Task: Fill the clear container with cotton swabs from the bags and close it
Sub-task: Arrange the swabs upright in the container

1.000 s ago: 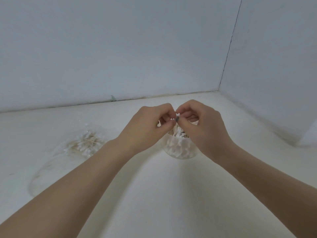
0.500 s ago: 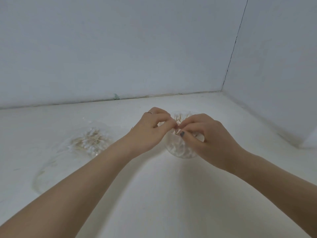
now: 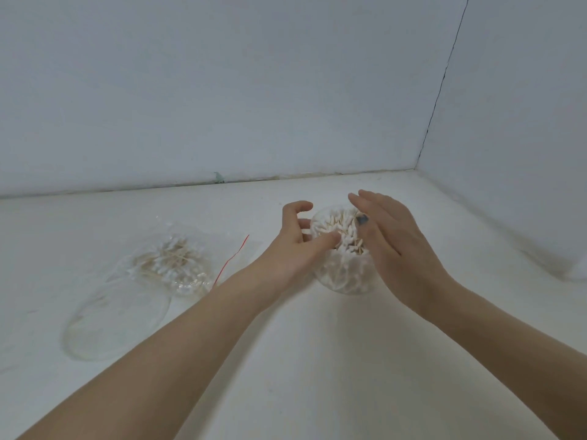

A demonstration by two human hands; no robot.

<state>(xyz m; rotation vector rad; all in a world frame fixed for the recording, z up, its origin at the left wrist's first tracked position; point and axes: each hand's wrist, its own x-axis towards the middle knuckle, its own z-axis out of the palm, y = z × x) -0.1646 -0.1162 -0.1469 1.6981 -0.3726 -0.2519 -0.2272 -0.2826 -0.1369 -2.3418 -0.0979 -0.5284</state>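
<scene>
Both hands bracket the clear container [image 3: 344, 268], standing near the surface's centre and heaped with cotton swabs [image 3: 341, 230], left hand [image 3: 295, 246] at nine o'clock, right hand [image 3: 390, 236] at three, fingers spread and gripping nothing, probably to level the heap, while a bag [image 3: 171, 265] lies farther at nine.

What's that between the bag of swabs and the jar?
In the head view, a thin red string and the left hand lie between the bag of swabs and the clear container.

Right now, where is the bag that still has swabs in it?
In the head view, the bag lies on the white surface left of the left hand and the clear container.
</scene>
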